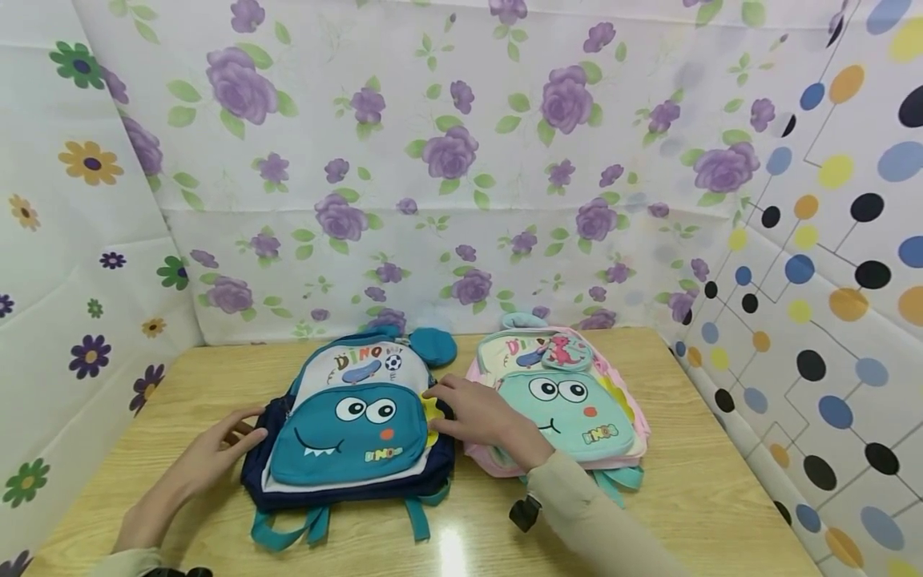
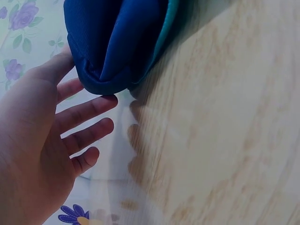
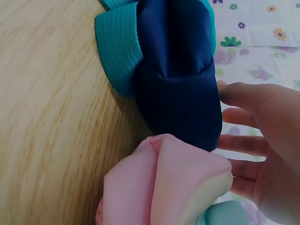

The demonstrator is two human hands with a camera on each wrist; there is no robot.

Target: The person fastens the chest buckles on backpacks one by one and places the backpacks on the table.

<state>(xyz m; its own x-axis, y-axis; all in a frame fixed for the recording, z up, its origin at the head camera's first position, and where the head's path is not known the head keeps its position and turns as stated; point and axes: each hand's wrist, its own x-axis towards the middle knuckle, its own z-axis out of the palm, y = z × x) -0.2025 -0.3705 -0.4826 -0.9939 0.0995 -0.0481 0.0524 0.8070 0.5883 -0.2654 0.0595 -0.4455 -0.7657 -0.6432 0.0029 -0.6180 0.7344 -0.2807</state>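
A blue dinosaur backpack [image 1: 339,437] lies face up on the wooden table, its teal straps toward the near edge. At its left side is my left hand [image 1: 216,449], fingers spread and loosely bent; in the left wrist view the fingertips touch the navy side [image 2: 110,51] of the bag. My right hand [image 1: 479,413] rests with its fingertips on the bag's right edge, by the yellow spikes. From the right wrist view, the thumb and fingers lie along the navy fabric [image 3: 183,103] without curling round it. Under my right forearm, partly hidden, is a pink and mint dinosaur backpack [image 1: 570,409].
The wooden table [image 1: 692,481] extends around both bags. Behind it hangs a floral cloth [image 1: 404,160], with a dotted cloth [image 1: 829,320] on the right and a flowered one [image 1: 86,264] on the left. A round teal pouch [image 1: 433,347] sits at the blue bag's upper right corner.
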